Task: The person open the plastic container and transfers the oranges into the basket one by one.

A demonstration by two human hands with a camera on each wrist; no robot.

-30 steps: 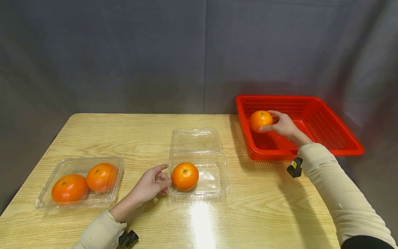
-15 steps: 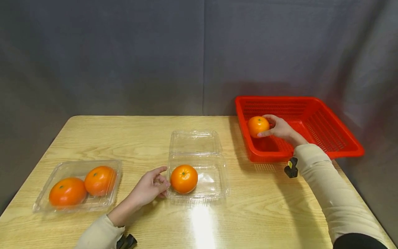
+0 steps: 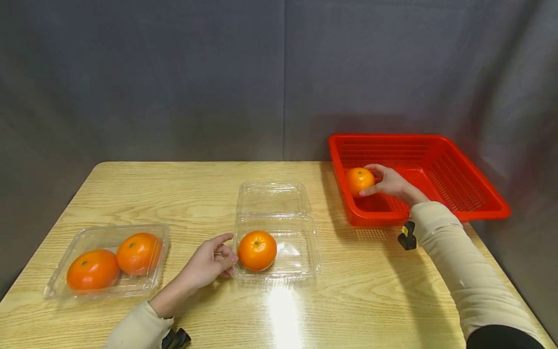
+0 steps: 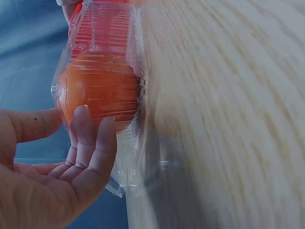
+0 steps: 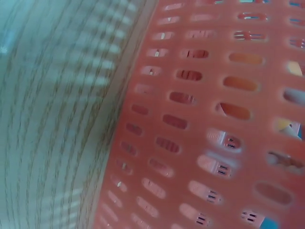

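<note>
The right hand (image 3: 387, 182) is gripping an orange (image 3: 359, 182) in the basket (image 3: 376, 216); the loosely spread left hand (image 3: 208, 261) is touching an open box (image 3: 294, 252) holding another orange (image 3: 257, 250); a closed box (image 3: 98, 235) is holding two oranges (image 3: 93, 270).

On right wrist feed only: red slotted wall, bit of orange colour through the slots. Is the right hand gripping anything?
Observer: Yes. Head view shows the right hand holding an orange inside the red basket, by its left wall.

Operator: Where's the left hand? Nothing of it here.

Observer: The left hand is at the left side of an open clear container, fingers loosely bent.

Operator: Anything in that container?

Observer: One piece: a second orange sits in its left half, and the right half is bare.
</note>
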